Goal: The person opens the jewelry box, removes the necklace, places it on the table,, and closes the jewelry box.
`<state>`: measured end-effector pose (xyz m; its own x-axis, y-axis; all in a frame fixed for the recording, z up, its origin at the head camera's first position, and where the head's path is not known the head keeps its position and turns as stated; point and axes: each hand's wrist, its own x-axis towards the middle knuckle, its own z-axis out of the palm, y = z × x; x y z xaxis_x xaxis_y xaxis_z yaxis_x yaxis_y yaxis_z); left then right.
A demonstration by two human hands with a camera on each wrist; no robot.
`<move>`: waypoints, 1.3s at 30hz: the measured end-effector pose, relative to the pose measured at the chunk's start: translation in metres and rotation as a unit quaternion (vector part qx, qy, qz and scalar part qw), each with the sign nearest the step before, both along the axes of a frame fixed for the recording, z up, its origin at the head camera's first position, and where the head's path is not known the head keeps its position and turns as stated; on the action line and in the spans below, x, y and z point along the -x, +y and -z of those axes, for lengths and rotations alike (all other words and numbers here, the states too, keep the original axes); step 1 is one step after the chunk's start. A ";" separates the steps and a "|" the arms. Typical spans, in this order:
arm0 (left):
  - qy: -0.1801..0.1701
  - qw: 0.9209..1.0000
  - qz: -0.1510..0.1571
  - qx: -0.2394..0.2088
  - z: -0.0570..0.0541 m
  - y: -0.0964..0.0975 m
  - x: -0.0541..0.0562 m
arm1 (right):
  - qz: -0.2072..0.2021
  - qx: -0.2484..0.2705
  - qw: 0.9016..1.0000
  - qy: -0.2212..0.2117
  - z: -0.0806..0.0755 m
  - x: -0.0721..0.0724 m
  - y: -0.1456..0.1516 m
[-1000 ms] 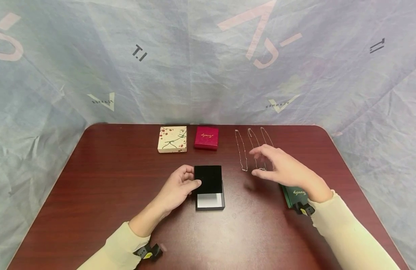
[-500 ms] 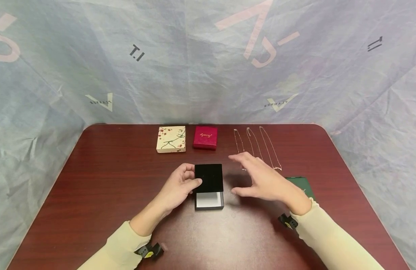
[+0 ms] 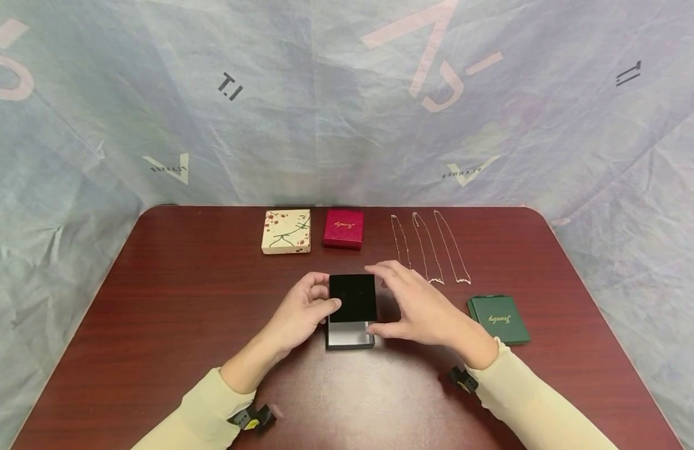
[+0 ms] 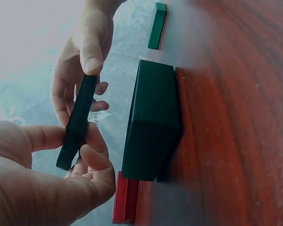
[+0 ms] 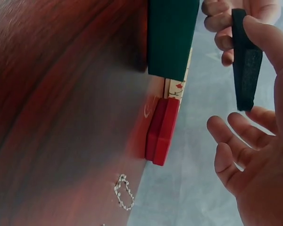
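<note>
My left hand (image 3: 306,309) pinches a thin black foam insert (image 3: 352,298) between thumb and fingers at its left edge. The insert hovers over an open dark box (image 3: 351,345), whose white inside shows below it. Seen edge-on, the insert (image 4: 79,120) is apart from the box (image 4: 153,117). My right hand (image 3: 422,306) is at the insert's right side, fingers spread, with the thumb near the lower corner and the fingertips near the upper one. In the right wrist view, its fingers reach the insert (image 5: 246,70); how firmly they touch is unclear.
A cream floral box (image 3: 286,232) and a red jewelry box (image 3: 343,229) stand at the table's back. Three necklaces (image 3: 451,247) lie right of them, the left one partly hidden by my right hand. A green jewelry box (image 3: 497,319) lies at the right.
My right hand has moved left from above the necklaces to the insert's right side, uncovering the green box. The left hand keeps hold of the insert, which has shifted slightly right.
</note>
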<state>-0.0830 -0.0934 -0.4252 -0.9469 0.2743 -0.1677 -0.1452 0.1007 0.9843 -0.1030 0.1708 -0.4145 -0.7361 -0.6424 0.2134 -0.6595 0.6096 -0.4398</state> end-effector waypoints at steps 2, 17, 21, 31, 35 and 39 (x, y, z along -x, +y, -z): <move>-0.001 1.000 0.002 -0.001 0.000 0.000 0.000 | 0.000 0.000 1.000 0.003 0.001 0.000 -0.002; 0.007 1.000 0.010 0.018 0.002 -0.004 -0.002 | -0.006 0.013 1.000 0.020 0.008 0.000 -0.004; 0.017 0.999 0.001 0.031 0.002 -0.008 -0.002 | -0.006 0.011 1.000 0.019 0.008 -0.001 -0.003; 0.074 0.992 0.001 0.098 0.006 -0.021 0.002 | -0.008 0.000 1.000 0.007 0.003 -0.004 0.003; 0.111 0.984 0.025 0.137 0.008 -0.027 0.003 | -0.004 -0.008 1.000 0.000 0.002 -0.005 0.006; 0.149 0.972 0.069 0.171 0.011 -0.033 0.003 | -0.003 -0.015 1.000 -0.008 0.002 -0.007 0.008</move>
<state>-0.0857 -0.1266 -0.4361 -0.9259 0.3778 0.0051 0.1790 0.4267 0.8865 -0.0959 0.1785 -0.4166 -0.7349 -0.6531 0.1828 -0.6568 0.6182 -0.4319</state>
